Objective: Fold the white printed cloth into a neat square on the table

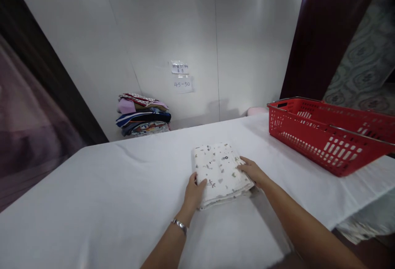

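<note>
A white cloth printed with small plants and figures lies folded into a thick rectangle on the white-covered table. At its near left edge, my left hand grips it, the thumb on top and the fingers round the side. My right hand holds the opposite edge, with fingers over the upper face. Parts of both hands' fingers are hidden by the fabric. A silver bracelet circles my left wrist.
To the right stands a red plastic basket with metal handles. Stacked folded clothes sit beyond the table at the back left. Handwritten paper labels are stuck on the pale wall. A pink object shows behind the far edge.
</note>
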`<state>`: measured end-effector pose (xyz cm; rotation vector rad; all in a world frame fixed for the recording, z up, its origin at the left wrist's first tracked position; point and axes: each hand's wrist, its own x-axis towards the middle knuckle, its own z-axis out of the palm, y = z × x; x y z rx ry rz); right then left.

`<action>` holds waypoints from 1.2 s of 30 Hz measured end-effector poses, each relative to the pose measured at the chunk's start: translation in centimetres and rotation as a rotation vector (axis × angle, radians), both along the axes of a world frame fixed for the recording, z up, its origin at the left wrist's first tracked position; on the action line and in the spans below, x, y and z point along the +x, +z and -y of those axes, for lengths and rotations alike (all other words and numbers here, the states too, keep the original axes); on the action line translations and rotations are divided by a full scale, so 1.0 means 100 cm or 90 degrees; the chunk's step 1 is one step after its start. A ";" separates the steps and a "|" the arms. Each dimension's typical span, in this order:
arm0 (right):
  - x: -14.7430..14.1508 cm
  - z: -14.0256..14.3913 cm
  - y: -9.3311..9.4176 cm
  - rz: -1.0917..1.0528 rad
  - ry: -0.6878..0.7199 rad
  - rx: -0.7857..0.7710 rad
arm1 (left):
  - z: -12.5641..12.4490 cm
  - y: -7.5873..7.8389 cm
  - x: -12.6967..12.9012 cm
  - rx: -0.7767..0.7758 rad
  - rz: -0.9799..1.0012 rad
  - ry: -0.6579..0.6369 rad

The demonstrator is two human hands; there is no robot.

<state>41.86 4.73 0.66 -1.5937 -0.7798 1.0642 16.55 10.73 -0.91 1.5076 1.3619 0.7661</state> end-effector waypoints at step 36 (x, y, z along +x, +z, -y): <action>0.018 -0.113 -0.018 0.381 -0.107 -0.048 | -0.069 0.017 0.029 -0.024 -0.168 0.022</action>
